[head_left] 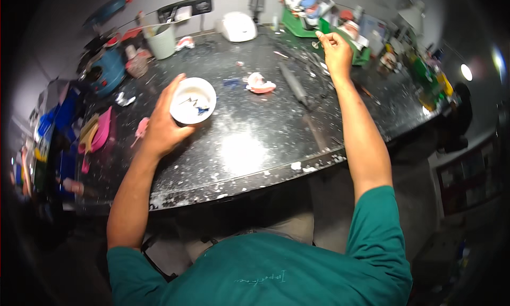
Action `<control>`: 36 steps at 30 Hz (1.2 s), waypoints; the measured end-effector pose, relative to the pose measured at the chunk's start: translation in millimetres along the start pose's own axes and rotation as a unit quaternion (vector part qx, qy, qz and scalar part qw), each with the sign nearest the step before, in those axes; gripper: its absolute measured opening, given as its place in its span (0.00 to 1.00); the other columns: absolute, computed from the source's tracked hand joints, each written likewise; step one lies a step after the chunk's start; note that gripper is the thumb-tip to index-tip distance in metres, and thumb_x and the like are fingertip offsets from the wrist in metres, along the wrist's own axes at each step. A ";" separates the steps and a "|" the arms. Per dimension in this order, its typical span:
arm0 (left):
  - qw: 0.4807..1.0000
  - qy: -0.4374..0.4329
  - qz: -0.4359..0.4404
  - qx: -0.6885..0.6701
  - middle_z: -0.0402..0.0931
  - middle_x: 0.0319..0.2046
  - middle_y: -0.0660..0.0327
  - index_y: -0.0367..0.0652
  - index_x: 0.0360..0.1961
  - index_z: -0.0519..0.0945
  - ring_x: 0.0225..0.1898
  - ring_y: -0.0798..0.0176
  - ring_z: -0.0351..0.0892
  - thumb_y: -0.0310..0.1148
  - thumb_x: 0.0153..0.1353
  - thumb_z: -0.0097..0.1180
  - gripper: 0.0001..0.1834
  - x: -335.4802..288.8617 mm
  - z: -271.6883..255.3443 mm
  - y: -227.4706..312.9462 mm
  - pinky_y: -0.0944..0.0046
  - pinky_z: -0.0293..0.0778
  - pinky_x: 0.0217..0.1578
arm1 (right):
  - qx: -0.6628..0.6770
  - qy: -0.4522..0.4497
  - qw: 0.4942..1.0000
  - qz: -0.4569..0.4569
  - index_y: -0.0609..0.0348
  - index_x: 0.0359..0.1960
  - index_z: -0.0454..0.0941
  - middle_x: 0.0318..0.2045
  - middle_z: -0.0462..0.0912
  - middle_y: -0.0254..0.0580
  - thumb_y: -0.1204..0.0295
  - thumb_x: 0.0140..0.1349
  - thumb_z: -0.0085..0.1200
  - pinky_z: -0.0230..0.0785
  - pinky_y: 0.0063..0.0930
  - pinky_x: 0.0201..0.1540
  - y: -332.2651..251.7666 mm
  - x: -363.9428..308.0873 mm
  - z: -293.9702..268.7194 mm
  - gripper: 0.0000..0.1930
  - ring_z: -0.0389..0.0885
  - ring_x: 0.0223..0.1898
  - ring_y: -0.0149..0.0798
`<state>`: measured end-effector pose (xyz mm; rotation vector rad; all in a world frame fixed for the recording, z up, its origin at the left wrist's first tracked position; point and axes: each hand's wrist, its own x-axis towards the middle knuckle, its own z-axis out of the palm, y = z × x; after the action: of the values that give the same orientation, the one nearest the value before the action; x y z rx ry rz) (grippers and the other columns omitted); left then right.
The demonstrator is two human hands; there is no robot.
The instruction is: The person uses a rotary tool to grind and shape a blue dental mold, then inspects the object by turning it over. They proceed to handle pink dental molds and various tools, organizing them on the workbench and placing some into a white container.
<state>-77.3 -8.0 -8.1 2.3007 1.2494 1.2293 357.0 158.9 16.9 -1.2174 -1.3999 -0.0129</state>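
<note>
My left hand (pixel 163 126) is wrapped round a small white cup (pixel 207 89), its mouth tilted toward me. Several thin metal bits (pixel 191 101) and something blue lie inside it. Farther off on the right, my raised right hand (pixel 338 52) has its thumb and forefinger pinched together. A small disc on a thin shank (pixel 315 44) shows at those fingertips and appears held by them. Between the hands, a pink and white dental model (pixel 259 84) sits on the dark speckled bench (pixel 212 162). Right of it lies a grey rotary handpiece (pixel 294 85).
A green tray (pixel 293 24) full of items stands behind my right hand. Along the back are a white rounded device (pixel 237 27) and a pale tub of tools (pixel 161 43). A blue machine (pixel 110 72) and pink scoop (pixel 101 131) occupy the left. The bench's front edge (pixel 249 179) curves before me.
</note>
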 end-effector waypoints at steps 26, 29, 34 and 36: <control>0.960 -0.216 -0.049 -0.173 0.74 0.63 0.53 0.39 0.70 0.67 0.65 0.59 0.73 0.25 0.33 0.73 0.55 -17.0 -0.2 25.4 0.60 0.65 0.67 | 0.110 -0.427 0.892 0.100 0.59 0.45 0.87 0.34 0.84 0.28 0.67 0.66 0.64 0.69 0.18 0.39 -125.0 -57.8 -103.7 0.11 0.78 0.34 0.22; 0.952 -0.212 -0.097 -0.197 0.73 0.63 0.54 0.38 0.70 0.66 0.65 0.60 0.72 0.28 0.32 0.73 0.56 -17.9 3.4 26.2 0.61 0.63 0.67 | -0.047 -0.456 0.869 0.184 0.62 0.39 0.87 0.30 0.84 0.29 0.68 0.64 0.65 0.70 0.20 0.38 -112.8 -79.0 -147.2 0.09 0.78 0.33 0.23; 0.942 -0.218 -0.120 -0.225 0.69 0.66 0.56 0.37 0.71 0.65 0.67 0.59 0.70 0.28 0.27 0.74 0.61 -16.8 5.4 16.7 0.61 0.62 0.69 | -0.150 -0.489 0.826 0.237 0.62 0.34 0.87 0.26 0.86 0.37 0.68 0.58 0.69 0.71 0.26 0.36 -90.8 -109.6 -182.9 0.09 0.80 0.30 0.27; 0.943 -0.213 -0.124 -0.222 0.69 0.65 0.56 0.37 0.71 0.65 0.66 0.60 0.70 0.29 0.27 0.74 0.61 -16.5 6.6 14.2 0.61 0.62 0.68 | -0.160 -0.480 0.834 0.218 0.63 0.34 0.86 0.25 0.86 0.37 0.70 0.57 0.68 0.72 0.26 0.36 -87.8 -117.6 -180.1 0.09 0.80 0.29 0.28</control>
<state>-68.7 -28.4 -13.5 1.8752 0.9499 0.7701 398.2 -69.0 36.3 -1.9453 -1.9687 0.8189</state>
